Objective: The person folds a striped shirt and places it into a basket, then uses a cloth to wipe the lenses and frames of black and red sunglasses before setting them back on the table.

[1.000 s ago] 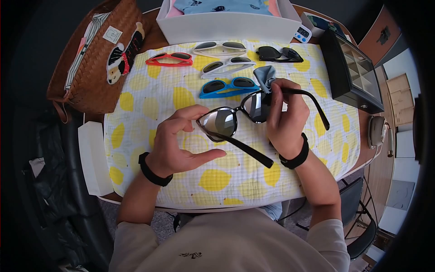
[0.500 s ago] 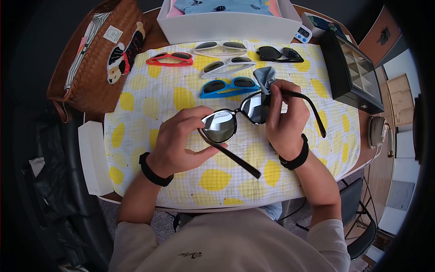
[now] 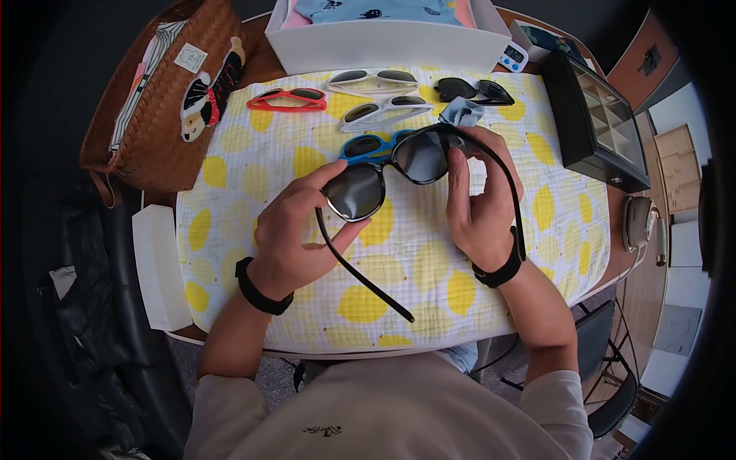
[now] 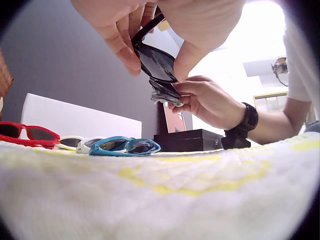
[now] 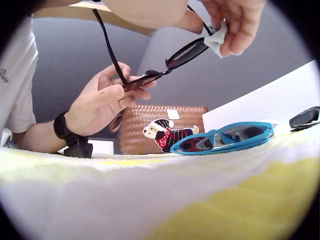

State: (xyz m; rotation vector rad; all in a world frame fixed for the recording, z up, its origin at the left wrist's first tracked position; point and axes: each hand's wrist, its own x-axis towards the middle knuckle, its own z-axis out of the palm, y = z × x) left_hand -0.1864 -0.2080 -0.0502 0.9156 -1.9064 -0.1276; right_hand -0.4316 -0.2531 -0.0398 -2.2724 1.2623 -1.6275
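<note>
A pair of black sunglasses (image 3: 355, 192) with dark, shiny lenses is held up above the lemon-print cloth, both temples unfolded towards the person. My left hand (image 3: 295, 222) pinches the rim of one lens between thumb and fingers. At the other lens, my right hand (image 3: 487, 188) grips the frame through a grey-blue wiping cloth (image 3: 462, 113), its thumb on the near side of the lens. In the right wrist view the wiping cloth (image 5: 216, 40) wraps the outer end of that lens. Blue sunglasses (image 3: 360, 146) lie just behind, partly hidden by the held pair.
Red sunglasses (image 3: 287, 100), two white pairs and another black pair (image 3: 473, 92) lie on the lemon-print cloth (image 3: 414, 307). A white box (image 3: 387, 50) stands at the back, a woven bag (image 3: 165, 100) at left, a black compartment case (image 3: 594, 123) at right.
The sunglasses have tilted, their lenses turning up and the near temple swinging left and down. The wiping cloth has dropped lower behind the right fingers. Both wrists stay nearly in place.
</note>
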